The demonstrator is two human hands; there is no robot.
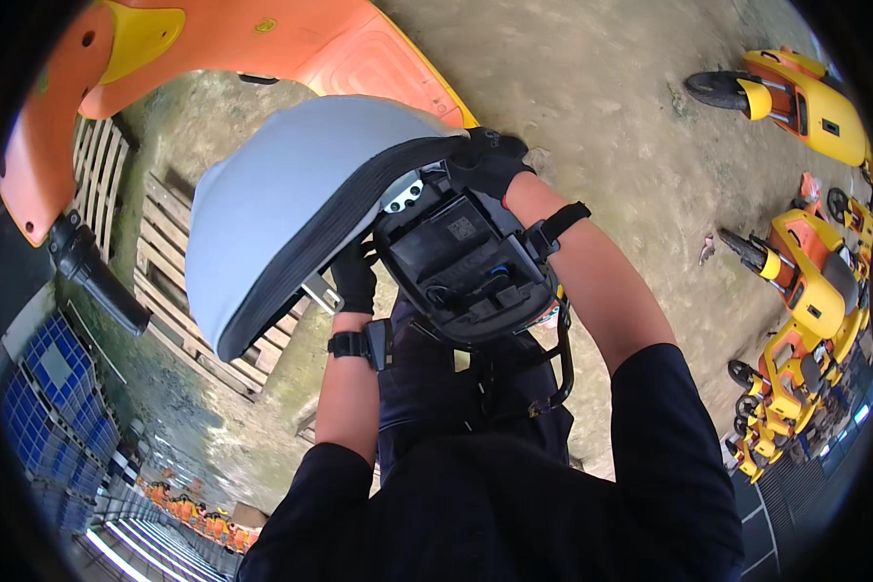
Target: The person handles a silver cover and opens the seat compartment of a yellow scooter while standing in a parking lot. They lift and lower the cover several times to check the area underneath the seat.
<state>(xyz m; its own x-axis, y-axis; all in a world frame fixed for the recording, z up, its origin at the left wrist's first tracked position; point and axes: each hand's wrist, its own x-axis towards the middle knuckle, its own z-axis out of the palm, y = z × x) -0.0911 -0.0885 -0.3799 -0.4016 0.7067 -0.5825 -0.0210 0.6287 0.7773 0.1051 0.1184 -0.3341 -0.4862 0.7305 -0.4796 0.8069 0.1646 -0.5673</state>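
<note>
A light-grey scooter seat (301, 184) with a dark ribbed rim is tilted up to the left. Beside it lies the open black under-seat compartment (466, 267) of the scooter, with a dark block and a short blue-tipped cable inside. My right hand (495, 163), in a black glove, closes on the seat's far end where it meets the compartment. Between the seat's underside and the compartment is my gloved left hand (355, 279), its fingers mostly hidden. A metal bracket (322, 293) sticks out next to it, and a silver bolted plate (404, 195) shows at the compartment's far edge.
The scooter's orange body panel (359, 58) arches across the far left, with a black handlebar grip (97, 272) below. Wooden pallets (165, 242) lie on the concrete floor beneath. A black tubular rail (565, 359) rises near my lap. Yellow scooters (810, 272) line the right side.
</note>
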